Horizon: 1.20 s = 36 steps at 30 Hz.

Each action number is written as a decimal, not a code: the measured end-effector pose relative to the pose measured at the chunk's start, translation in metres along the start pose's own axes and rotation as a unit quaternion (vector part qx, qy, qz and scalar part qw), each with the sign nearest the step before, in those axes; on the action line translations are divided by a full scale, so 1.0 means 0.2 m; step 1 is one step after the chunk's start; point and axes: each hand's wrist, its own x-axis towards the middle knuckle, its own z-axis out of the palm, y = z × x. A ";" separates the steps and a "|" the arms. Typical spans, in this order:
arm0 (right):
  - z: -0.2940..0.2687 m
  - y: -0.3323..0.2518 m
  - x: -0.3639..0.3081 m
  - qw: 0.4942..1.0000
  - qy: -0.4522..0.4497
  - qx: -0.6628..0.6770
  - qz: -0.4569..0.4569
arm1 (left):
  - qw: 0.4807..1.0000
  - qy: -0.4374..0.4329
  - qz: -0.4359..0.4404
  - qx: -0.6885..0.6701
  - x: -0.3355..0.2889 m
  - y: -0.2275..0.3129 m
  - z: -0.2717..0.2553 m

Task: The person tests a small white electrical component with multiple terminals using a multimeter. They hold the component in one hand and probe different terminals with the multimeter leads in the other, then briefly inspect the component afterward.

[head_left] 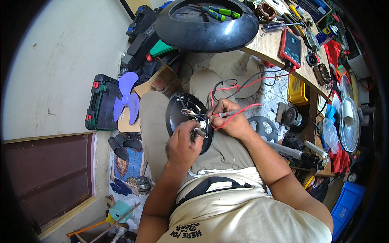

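A round black housing rests on my lap, with several thin wires and white connectors in its open middle. My right hand is closed in a pinch around the grey handle of a test probe with a red lead, its tip end among the wires. Over the near part of the housing, my left hand is closed around a grey rod-shaped piece that looks like a second probe handle; its tip is hidden. Red and black leads run up to a red multimeter with a lit screen, on the table's edge.
Pliers with green handles lie on a large black round stand ahead. The wooden table at far right bears a screwdriver and loose parts. Left are a purple fan blade and a tool case; fan parts crowd the right.
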 end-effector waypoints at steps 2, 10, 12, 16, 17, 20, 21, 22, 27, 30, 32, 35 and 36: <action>0.00 0.00 0.00 1.000 0.000 0.001 -0.007 | 0.999 0.016 0.034 -0.010 0.00 -0.02 0.01; 0.00 0.02 0.00 1.000 -0.002 -0.006 -0.014 | 0.994 0.021 0.109 -0.023 0.00 -0.07 0.02; -0.01 0.02 0.00 1.000 -0.001 -0.014 -0.012 | 0.994 0.021 0.103 -0.037 -0.01 -0.07 0.02; -0.01 0.03 -0.01 1.000 -0.002 0.010 -0.013 | 0.996 0.033 0.020 -0.081 -0.05 -0.06 0.02; -0.01 0.03 -0.01 1.000 -0.005 0.007 -0.012 | 0.996 0.035 0.016 -0.080 -0.06 -0.06 0.01; -0.01 0.03 -0.01 0.999 -0.014 0.032 -0.002 | 0.996 0.036 0.017 -0.079 -0.06 -0.07 0.01; -0.01 0.03 -0.01 0.999 -0.018 0.046 0.004 | 0.996 0.035 0.019 -0.078 -0.06 -0.07 0.01; -0.01 0.03 -0.01 0.999 -0.017 0.044 0.001 | 0.996 0.040 0.030 -0.074 -0.06 -0.08 0.02; -0.01 0.01 -0.01 0.999 -0.020 0.043 0.008 | 0.995 0.031 0.073 -0.055 -0.03 -0.08 0.02; 0.00 0.01 -0.01 1.000 -0.011 0.020 -0.004 | 0.996 0.025 0.077 -0.023 -0.02 -0.06 0.01; 0.00 0.01 -0.01 1.000 -0.011 0.020 -0.005 | 0.996 0.031 0.074 -0.029 -0.02 -0.05 0.02; 0.00 0.00 -0.01 1.000 -0.010 0.012 0.000 | 0.996 0.034 0.069 -0.036 -0.02 -0.04 0.02; 0.00 0.00 -0.01 1.000 -0.010 0.010 0.000 | 0.996 0.033 0.068 -0.036 -0.02 -0.05 0.02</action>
